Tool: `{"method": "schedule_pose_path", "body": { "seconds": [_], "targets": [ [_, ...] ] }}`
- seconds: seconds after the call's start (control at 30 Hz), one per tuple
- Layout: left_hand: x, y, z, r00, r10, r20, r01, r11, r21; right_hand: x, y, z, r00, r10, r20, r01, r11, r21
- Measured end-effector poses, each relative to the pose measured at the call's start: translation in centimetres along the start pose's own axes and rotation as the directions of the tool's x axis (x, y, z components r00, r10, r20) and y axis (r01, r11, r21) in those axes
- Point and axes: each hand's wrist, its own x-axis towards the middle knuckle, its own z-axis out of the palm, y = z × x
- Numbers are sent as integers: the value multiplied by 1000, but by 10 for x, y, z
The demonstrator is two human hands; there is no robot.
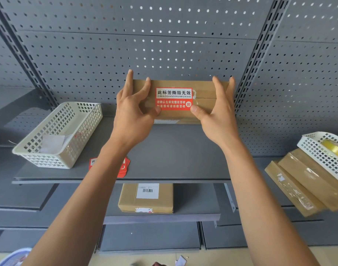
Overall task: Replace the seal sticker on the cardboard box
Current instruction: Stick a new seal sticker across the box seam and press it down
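While both hands [134, 110] hold box [202, 91] (upright), thumbs seemingly press sticker [174, 98] — flat.

Grey metal shelf [174, 150], pegboard back panel. On it: white plastic mesh basket [58, 134] at left, stack of red seal stickers [124, 167] near the front edge, cardboard box [181, 100] standing on edge at the far centre. Lower shelf [195, 210] below carries a flat cardboard box with barcode label [146, 197].
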Motion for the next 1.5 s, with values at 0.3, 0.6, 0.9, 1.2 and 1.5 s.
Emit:
{"method": "schedule_pose_path", "body": {
  "seconds": [0.3,0.6,0.9,1.2,1.5],
  "targets": [
    [-4,5,5,994,-64,-90,56,995,-87,-4,-5,1,1000,10,3,-10,1000,23],
    [-5,-3,11,994,18,-107,-14,999,34,0,2,14,999,-24,-39,20,996,-88],
    [-6,-28,3,993,80,-83,-87,992,-94,0,18,-9,996,-46,76,46,999,11],
    [3,-1,28,903,-245,-353,125,936,-329,-7,-23,44,959,46,-281,-118,963,-243],
    [3,-11,37,907,-206,-368,94,949,-301,0,-11,52,936,-1,-351,-111,947,-301]
  ]
}}
